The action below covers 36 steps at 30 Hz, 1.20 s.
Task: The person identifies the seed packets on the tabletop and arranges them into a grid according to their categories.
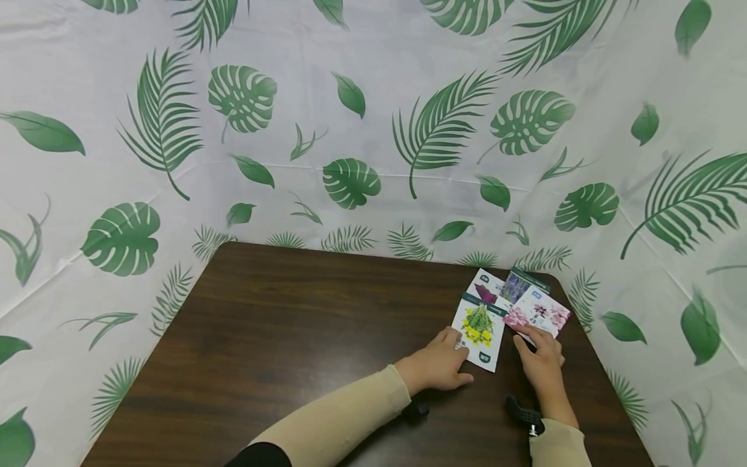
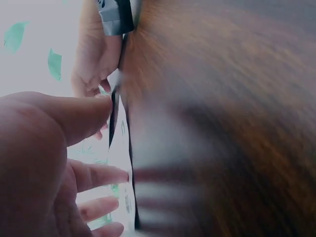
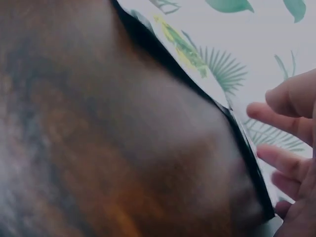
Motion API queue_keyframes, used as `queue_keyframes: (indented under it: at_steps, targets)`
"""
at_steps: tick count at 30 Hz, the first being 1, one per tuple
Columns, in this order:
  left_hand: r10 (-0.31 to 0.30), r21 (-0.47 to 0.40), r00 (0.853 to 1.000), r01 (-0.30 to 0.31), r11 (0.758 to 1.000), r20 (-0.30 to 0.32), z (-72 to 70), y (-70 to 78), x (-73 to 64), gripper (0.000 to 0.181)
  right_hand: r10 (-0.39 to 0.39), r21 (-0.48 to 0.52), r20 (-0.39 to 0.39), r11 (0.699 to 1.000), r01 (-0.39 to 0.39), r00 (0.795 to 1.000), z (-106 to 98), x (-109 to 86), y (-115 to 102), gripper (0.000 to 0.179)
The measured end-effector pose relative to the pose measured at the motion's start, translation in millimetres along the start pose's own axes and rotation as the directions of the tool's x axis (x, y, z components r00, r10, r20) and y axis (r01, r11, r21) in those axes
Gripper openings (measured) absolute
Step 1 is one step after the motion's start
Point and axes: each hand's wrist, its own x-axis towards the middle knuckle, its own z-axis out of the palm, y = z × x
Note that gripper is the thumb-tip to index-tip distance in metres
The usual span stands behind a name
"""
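Several flat seed packets lie together at the far right of the table. My left hand (image 1: pixel 439 363) rests its fingertips on the left edge of the white packet with yellow flowers (image 1: pixel 480 327); in the left wrist view its fingers (image 2: pixel 101 175) reach out loosely against the packet's side. On the right, my right hand (image 1: pixel 541 360) touches the near edge of the packet with pink flowers (image 1: pixel 539 310), its fingers loosely extended. Behind these lie a packet with a dark purple picture (image 1: pixel 486 292) and one with purple flower spikes (image 1: pixel 516 285), both partly covered.
The dark brown wooden table (image 1: pixel 292 311) has its back right corner close to the packets. A white cloth (image 1: pixel 303 78) printed with green leaves hangs behind and beside it. A black wrist strap (image 1: pixel 523 414) sits on the right wrist.
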Motion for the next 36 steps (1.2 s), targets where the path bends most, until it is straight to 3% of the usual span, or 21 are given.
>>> queue_keyframes:
  at_steps: [6,13,20,25,30,36]
  targets:
    - [-0.022,-0.036,1.0,0.022,0.999,-0.003,-2.7,-1.1,-1.3,0.071,-0.041,-0.032,0.078,0.999,0.043,0.996,2.0,1.3,3.0,0.034]
    - [-0.016,0.036,0.999,0.017,0.999,-0.046,-0.9,-5.1,-1.0,0.064,-0.085,0.009,0.053,0.996,0.084,0.995,2.5,2.6,1.1,0.033]
    - [-0.039,0.058,0.999,0.041,0.997,-0.034,-1.4,-7.3,-0.5,0.062,-0.034,0.004,0.058,0.999,0.034,0.998,0.3,1.8,0.2,0.036]
    - [-0.082,0.093,0.993,0.091,0.992,-0.088,0.2,-10.0,-1.7,0.049,-0.047,-0.018,0.058,0.999,0.048,0.997,2.8,3.0,2.9,0.035]
    - [-0.149,0.055,0.982,0.156,0.986,-0.117,0.8,-14.4,-4.0,0.036,-0.017,-0.035,0.108,0.999,0.021,0.994,4.3,2.9,2.2,0.038]
    - [-0.163,0.029,0.982,0.166,0.986,-0.094,0.8,-18.8,-5.7,0.044,-0.008,-0.036,0.118,0.999,0.012,0.993,4.2,1.7,0.9,0.038]
